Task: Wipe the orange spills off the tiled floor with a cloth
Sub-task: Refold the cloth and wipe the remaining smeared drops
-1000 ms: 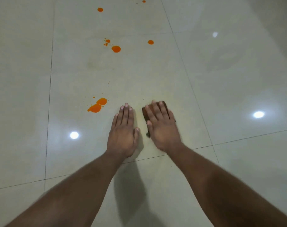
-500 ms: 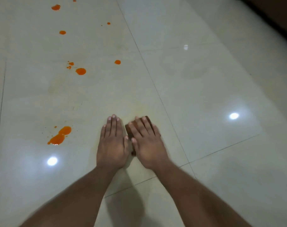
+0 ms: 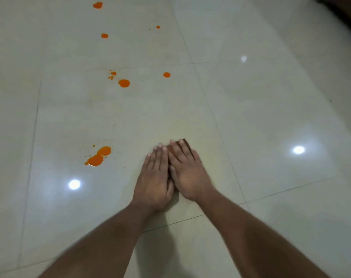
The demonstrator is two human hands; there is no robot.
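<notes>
A small brown cloth (image 3: 186,143) lies flat on the pale tiled floor (image 3: 270,109), mostly covered by my right hand (image 3: 187,170), which presses on it with straight fingers. My left hand (image 3: 155,177) lies flat right beside it, touching the right hand, its fingers straight on the floor at the cloth's left edge. The nearest orange spill (image 3: 98,156), a double blob with small specks, sits on the floor to the left of my hands. Further away lie a round orange spot (image 3: 124,83) and a smaller drop (image 3: 166,74).
More orange drops (image 3: 104,35) (image 3: 97,5) trail toward the top left. Grout lines cross the glossy tiles, and ceiling lights reflect as bright spots (image 3: 298,150) (image 3: 74,184). A dark object edge (image 3: 341,7) shows at the top right corner.
My left hand has closed the gap and now touches my right hand on the cloth. The view has shifted, so both hands and the spills sit differently in frame.
</notes>
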